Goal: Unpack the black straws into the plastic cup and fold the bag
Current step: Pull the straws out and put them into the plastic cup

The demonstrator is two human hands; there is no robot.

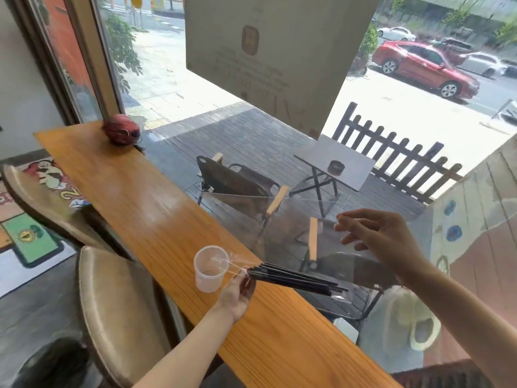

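A clear plastic cup (210, 268) stands upright and empty on the wooden counter (145, 208). Just right of it my left hand (237, 292) grips one end of a bundle of black straws (296, 280). The straws fan out to the right, still inside a clear plastic bag (279, 219). The bag is held up in the air against the window. My right hand (375, 236) pinches the bag's upper right part between thumb and fingers, well above the straws' free ends.
A dark red round object (121, 131) lies at the counter's far left end. Two padded stools (112, 309) stand close under the counter on the left. The window glass runs right along the counter's far edge, with a poster (268, 51) stuck on it.
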